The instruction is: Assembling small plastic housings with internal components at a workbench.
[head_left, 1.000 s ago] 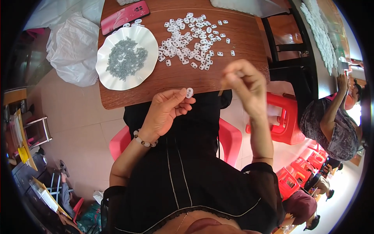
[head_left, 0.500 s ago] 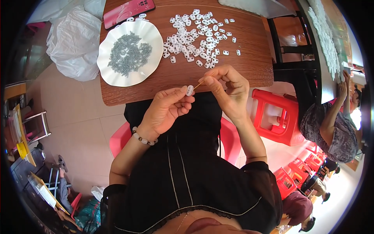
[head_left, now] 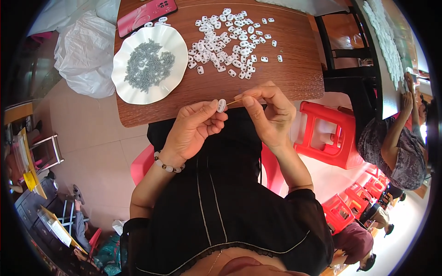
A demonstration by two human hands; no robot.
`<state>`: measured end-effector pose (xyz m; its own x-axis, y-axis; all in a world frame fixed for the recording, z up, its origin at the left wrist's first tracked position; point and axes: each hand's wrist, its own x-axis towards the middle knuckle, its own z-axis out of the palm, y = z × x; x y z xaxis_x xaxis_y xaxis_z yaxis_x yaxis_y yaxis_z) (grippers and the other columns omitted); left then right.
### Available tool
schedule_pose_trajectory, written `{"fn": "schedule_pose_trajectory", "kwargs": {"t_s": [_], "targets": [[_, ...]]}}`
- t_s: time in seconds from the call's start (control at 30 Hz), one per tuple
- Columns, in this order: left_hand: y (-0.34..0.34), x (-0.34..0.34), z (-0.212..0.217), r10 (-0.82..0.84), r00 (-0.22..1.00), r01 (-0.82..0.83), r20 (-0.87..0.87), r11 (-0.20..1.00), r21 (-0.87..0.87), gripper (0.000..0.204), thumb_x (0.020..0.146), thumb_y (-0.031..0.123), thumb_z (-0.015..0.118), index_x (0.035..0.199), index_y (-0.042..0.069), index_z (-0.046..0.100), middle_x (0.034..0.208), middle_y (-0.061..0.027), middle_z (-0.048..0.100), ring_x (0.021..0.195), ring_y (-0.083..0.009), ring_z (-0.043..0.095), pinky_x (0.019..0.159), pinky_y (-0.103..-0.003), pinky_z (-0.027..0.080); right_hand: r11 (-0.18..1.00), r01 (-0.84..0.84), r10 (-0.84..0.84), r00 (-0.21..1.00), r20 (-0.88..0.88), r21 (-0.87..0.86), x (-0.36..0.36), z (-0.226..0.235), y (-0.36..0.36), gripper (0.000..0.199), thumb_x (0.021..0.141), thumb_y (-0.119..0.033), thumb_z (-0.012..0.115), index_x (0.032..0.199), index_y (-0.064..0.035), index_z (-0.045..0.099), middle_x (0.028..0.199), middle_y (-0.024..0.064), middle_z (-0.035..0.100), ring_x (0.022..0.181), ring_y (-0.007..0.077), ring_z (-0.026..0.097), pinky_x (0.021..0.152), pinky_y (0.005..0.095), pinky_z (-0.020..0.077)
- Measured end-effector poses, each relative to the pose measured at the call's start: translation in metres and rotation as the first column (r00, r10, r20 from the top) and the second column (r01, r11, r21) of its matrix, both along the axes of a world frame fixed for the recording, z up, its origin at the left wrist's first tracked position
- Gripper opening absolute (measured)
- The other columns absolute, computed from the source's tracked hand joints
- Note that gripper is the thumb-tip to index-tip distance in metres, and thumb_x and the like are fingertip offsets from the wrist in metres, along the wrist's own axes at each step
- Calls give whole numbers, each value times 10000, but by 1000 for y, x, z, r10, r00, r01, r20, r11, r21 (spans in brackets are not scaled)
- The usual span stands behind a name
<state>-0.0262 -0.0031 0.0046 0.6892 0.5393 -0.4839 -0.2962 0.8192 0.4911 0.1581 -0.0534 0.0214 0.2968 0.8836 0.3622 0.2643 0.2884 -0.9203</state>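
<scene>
Between thumb and fingers of my left hand (head_left: 193, 126) is a small white oval piece (head_left: 222, 106) with dark-rimmed holes, held upright at the table's near edge. My right hand (head_left: 271, 115) pinches a thin golden-yellow stick (head_left: 234, 101); its left end meets the oval piece, but whether it enters a hole I cannot tell. Beyond my hands, many similar white pieces (head_left: 216, 39) lie scattered on the brown wooden table (head_left: 285, 83). A white wavy-edged plate (head_left: 120, 87) to the left bears a heap of small grey-green pin-like parts (head_left: 147, 64).
A pink phone (head_left: 146, 17) lies at the table's far left. Beside the table hangs a crumpled white plastic bag (head_left: 85, 55). Red plastic stools (head_left: 329, 135) stand to my right, near another person (head_left: 391, 147) working at a table with white pieces on it.
The yellow stick has tilted from slanting to nearly level, with its end still at the white piece. Both hands stay close together; the view has shifted slightly.
</scene>
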Motion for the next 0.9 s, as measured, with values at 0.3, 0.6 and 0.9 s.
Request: {"fn": "schedule_pose_trajectory", "kwargs": {"t_s": [0.3,0.6,0.9], "targets": [[-1,-1,-1,10,1000,-10,-11,999,38,255,937,249,605,998,7,657,844,-67,677,707,-93,614,652,-219,501,1000,-26,26,998,57,-3,-5,4,1,59,806,25,693,864,14,685,805,80,653,690,120,637,602,220,537],[-1,-2,0,6,1000,-4,-30,998,62,272,940,255,601,1013,-1,654,845,-72,676,707,-95,611,653,-214,490,994,-62,52,993,-104,-93,-7,5,0,43,801,23,693,842,16,682,794,81,658,692,130,637,615,227,527],[-2,-1,2,31,995,-16,-94,988,155,278,942,238,601,1016,-24,656,839,-78,680,698,-97,608,636,-210,484,984,-103,51,944,326,144,-3,11,-4,151,689,82,695,808,-11,683,752,59,680,623,170,574,554,266,455]]}}
